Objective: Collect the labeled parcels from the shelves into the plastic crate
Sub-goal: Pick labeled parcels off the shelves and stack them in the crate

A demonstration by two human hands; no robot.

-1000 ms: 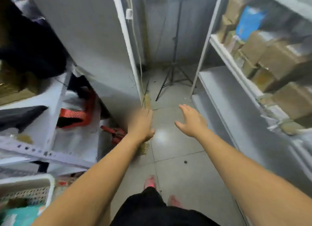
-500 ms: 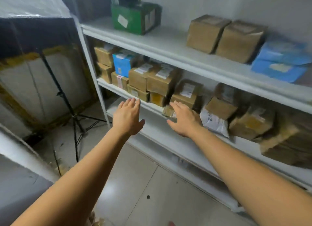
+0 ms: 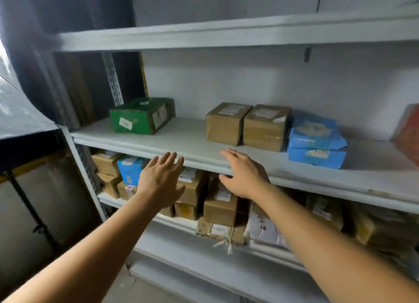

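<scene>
A: Reaching for parcels, I believe. The middle shelf (image 3: 186, 141) carries a green box (image 3: 141, 116) at its back left. A brown box (image 3: 226, 123) touches a second brown box (image 3: 266, 128) at the middle back. Blue parcels (image 3: 315, 141) are stacked just to their right, nearer the front edge. The lower shelf (image 3: 181, 223) is crowded with more labeled parcels (image 3: 220, 208).

B: And the hands?

A: Both hold nothing. The left hand (image 3: 158, 180) is spread in front of the front edge of the middle shelf, its fingers (image 3: 169, 158) straight and apart. The right hand (image 3: 244, 175) is over that edge, its fingers (image 3: 229, 154) relaxed and pointing to the brown box. Whether it touches the shelf, I cannot tell.

B: The plastic crate?

A: Not in view.

B: What could go wrong?

A: The two brown ones touch, so pulling one by a corner may drag or turn the other. A bump from the forearm may push the blue parcels off the front edge. On the lower shelf, a careless pull may bring down the pile.
</scene>
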